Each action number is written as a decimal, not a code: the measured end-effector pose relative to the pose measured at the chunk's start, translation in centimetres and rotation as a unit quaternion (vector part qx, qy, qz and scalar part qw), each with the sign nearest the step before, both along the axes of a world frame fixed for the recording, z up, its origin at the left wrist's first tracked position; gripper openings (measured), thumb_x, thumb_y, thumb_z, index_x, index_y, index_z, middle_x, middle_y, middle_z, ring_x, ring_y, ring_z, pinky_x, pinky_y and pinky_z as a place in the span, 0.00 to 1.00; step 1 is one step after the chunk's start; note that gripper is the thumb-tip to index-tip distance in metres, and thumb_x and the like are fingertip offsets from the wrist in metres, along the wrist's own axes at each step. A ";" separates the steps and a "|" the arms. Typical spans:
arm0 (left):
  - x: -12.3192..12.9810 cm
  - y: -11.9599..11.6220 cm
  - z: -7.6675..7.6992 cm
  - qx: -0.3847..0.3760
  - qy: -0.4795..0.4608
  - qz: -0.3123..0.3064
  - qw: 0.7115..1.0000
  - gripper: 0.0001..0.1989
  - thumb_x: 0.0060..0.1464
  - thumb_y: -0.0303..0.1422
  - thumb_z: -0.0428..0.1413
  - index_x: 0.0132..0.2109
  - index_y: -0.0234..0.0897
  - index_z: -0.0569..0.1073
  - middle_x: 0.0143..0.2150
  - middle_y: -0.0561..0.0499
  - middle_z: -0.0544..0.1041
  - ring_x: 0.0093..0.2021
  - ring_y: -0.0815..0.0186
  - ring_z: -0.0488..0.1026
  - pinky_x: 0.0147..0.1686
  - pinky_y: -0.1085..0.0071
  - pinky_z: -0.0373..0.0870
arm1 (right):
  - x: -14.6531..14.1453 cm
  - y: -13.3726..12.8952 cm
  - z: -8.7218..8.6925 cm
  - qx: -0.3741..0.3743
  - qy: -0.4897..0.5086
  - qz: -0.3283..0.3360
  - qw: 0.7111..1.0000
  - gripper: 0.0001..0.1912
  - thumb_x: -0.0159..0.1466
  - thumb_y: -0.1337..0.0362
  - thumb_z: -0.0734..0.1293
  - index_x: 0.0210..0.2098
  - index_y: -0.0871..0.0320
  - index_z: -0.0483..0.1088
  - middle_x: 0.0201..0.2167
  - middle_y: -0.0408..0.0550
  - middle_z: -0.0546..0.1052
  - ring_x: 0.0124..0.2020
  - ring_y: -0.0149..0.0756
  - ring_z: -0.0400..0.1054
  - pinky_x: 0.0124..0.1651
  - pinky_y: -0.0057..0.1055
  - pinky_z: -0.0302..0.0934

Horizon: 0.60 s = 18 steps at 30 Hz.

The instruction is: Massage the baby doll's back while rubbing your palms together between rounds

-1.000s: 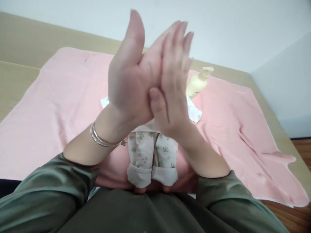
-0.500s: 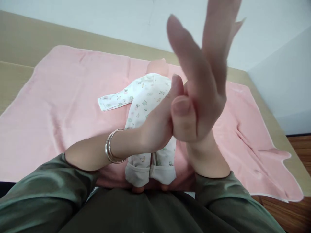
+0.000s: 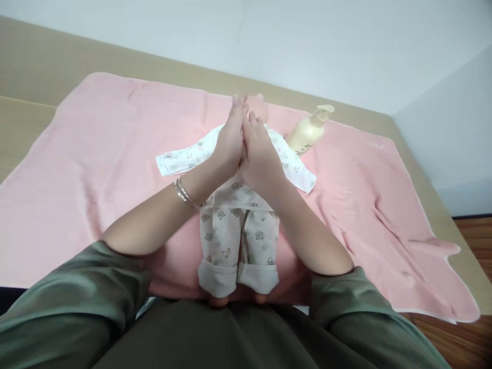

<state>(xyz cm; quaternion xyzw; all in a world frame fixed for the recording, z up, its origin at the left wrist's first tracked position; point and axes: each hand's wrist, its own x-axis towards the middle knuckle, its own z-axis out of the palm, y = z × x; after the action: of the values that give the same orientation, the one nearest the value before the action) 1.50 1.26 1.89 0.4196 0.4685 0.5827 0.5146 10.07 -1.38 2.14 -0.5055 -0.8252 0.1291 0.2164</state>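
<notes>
My left hand (image 3: 229, 141) and my right hand (image 3: 262, 159) are pressed palm to palm, with fingers stretched out and pointing away from me. No object shows between them. Two thin silver bangles (image 3: 184, 193) circle my left wrist. Below my hands a baby doll (image 3: 259, 241) lies on its back, in a white top and trousers with small animal prints. Its sleeves spread out to both sides, and my hands cover its chest and part of its head. The trouser cuffs are turned up above its feet.
A pink blanket (image 3: 126, 138) lies under the doll, wrinkled on the right. Beside the doll's right-hand sleeve stands a cream pump bottle (image 3: 309, 132). The pale wooden tabletop (image 3: 34, 56) shows around the blanket, with a white wall (image 3: 154, 25) behind.
My hands were clasped, one wrapped around the other's thumb, close to the camera on the right. They have moved down and left and now lie flat together, uncovering the pump bottle.
</notes>
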 end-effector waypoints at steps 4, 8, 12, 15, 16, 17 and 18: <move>-0.8 3.4 -4.3 0.082 0.103 0.028 0.991 0.29 0.77 0.47 0.30 0.71 0.41 0.62 0.79 0.48 0.62 0.80 0.65 0.58 0.81 0.66 0.56 | -0.2 1.9 -1.7 -0.051 -0.107 -0.031 0.992 0.36 0.70 0.73 0.59 0.77 0.67 0.55 0.81 0.60 0.50 0.83 0.58 0.37 0.84 0.61 0.37; -2.6 4.3 -6.9 0.131 0.214 0.092 0.964 0.25 0.77 0.44 0.35 0.58 0.42 0.73 0.65 0.44 0.78 0.69 0.61 0.74 0.73 0.63 0.69 | 1.2 4.6 -3.4 -0.030 -0.083 -0.026 0.996 0.32 0.73 0.67 0.57 0.75 0.62 0.59 0.80 0.55 0.54 0.83 0.55 0.43 0.83 0.65 0.37; -3.5 4.0 -7.7 0.134 0.298 0.098 0.940 0.15 0.71 0.35 0.46 0.54 0.43 0.76 0.61 0.46 0.81 0.65 0.57 0.76 0.70 0.59 0.71 | 3.5 7.1 -4.2 -0.038 -0.031 -0.092 0.995 0.31 0.76 0.59 0.55 0.74 0.65 0.60 0.78 0.61 0.58 0.80 0.56 0.51 0.81 0.63 0.45; -3.4 3.8 -7.7 0.122 0.325 0.089 0.934 0.19 0.63 0.28 0.48 0.56 0.43 0.78 0.62 0.48 0.82 0.65 0.58 0.76 0.70 0.59 0.72 | 3.2 5.7 -3.7 -0.057 -0.071 -0.133 0.987 0.34 0.77 0.57 0.53 0.75 0.74 0.56 0.77 0.71 0.58 0.80 0.62 0.50 0.80 0.63 0.44; -3.3 3.7 -7.7 0.115 0.329 0.090 0.933 0.20 0.62 0.27 0.48 0.55 0.42 0.78 0.62 0.48 0.82 0.65 0.58 0.76 0.70 0.59 0.72 | 2.6 4.6 -3.5 -0.058 -0.093 -0.141 0.984 0.35 0.77 0.57 0.53 0.75 0.75 0.55 0.77 0.73 0.56 0.80 0.64 0.48 0.80 0.63 0.43; -3.3 3.7 -7.6 0.106 0.332 0.092 0.933 0.20 0.61 0.26 0.48 0.55 0.40 0.79 0.62 0.47 0.82 0.64 0.58 0.76 0.70 0.60 0.72 | 1.9 3.3 -3.3 -0.052 -0.112 -0.143 0.982 0.35 0.77 0.57 0.55 0.76 0.76 0.54 0.77 0.74 0.55 0.80 0.67 0.48 0.80 0.64 0.44; -3.2 3.7 -7.5 0.097 0.333 0.093 0.933 0.20 0.61 0.26 0.49 0.54 0.39 0.79 0.61 0.46 0.82 0.63 0.58 0.77 0.69 0.60 0.72 | 1.1 2.1 -3.2 -0.046 -0.123 -0.133 0.982 0.35 0.76 0.59 0.56 0.76 0.74 0.53 0.78 0.74 0.54 0.81 0.67 0.47 0.80 0.64 0.44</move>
<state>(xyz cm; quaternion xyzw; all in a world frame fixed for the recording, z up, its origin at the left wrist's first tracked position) -1.70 4.95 -5.57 0.5923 0.5912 0.4970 0.2296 11.18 0.69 -1.02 -0.6324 -0.7639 0.0738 0.1052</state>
